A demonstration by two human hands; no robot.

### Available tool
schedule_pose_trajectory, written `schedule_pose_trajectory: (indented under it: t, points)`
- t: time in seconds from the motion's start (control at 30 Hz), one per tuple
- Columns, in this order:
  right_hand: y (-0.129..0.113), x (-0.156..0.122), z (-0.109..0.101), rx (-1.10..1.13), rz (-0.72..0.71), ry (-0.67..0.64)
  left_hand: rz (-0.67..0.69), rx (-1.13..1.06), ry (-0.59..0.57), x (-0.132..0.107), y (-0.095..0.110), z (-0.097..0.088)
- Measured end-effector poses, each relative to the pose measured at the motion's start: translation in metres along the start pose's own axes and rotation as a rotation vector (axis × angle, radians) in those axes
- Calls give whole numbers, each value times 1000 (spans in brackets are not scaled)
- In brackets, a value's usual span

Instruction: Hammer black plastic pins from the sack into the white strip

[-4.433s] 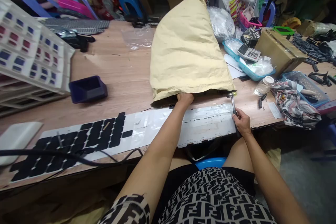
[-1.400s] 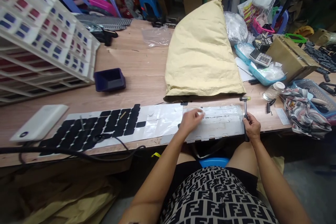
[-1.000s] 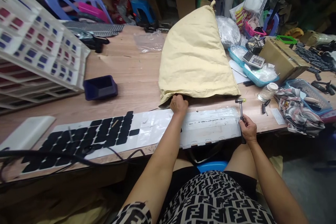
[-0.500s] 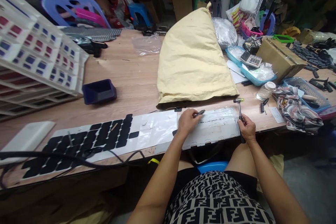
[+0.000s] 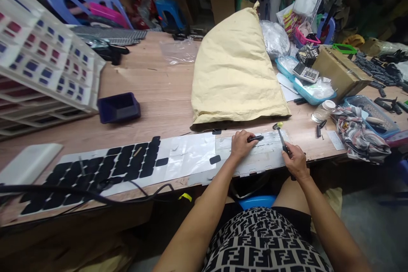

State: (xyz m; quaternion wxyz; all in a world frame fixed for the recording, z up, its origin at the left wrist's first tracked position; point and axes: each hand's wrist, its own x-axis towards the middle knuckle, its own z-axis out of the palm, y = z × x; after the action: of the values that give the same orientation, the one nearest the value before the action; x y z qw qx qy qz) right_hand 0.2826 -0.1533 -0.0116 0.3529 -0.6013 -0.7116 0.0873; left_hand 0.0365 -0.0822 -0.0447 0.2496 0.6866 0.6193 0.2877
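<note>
Left hand [image 5: 240,144] sits just right of the frame's centre, its fingers curled and pinching a small black piece [image 5: 255,138]. That piece is a slim, dark, smooth bar lying flat on the white sheet [image 5: 194,155]. Just right of it, the right hand [image 5: 295,162] is closed around the dark handle of a small hammer [image 5: 280,136]. The hammer's metal head, tipped yellow-green, points up the frame and sits near the bar but apart from it.

At upper left slants a white plastic rack [image 5: 41,63] studded with red and blue rectangles. Below it, at lower left, matte black pads [image 5: 127,163] with rounded corners lie edge to edge in rows on the sheet, and a black cable [image 5: 79,190] curves across them. The sheet is a long, thin, glossy strip running along the near edge of the wooden table [image 5: 153,89]. A boxy dark blue tray [image 5: 118,107] stands on the bare wood. Above the hands at centre lies a tan paper sack [image 5: 236,68], creased and wedge-shaped. At far right a crumpled patterned cloth [image 5: 358,134] lies beside a blue mesh basket [image 5: 371,108].
</note>
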Motion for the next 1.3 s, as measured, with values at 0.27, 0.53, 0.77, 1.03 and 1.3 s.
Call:
schedule_pose_trajectory:
  t: [0.27,0.53,0.77,1.03,1.3]
  points:
    - [-37,-10,14,-61,-226,-109,-2,-1,11,0,0,1]
    - [-45,-6,13,-15,-155,-165,-19,2,-8,1,3,-2]
    - [-42,-4,17,37,-94,-215,-15,-8,-3,0,6,-4]
    - [30,20,6,145,298,-20,-4,-15,-3,4,6,-6]
    - [40,17,10,351,357,-32,210,-133,-145,-96,17,-11]
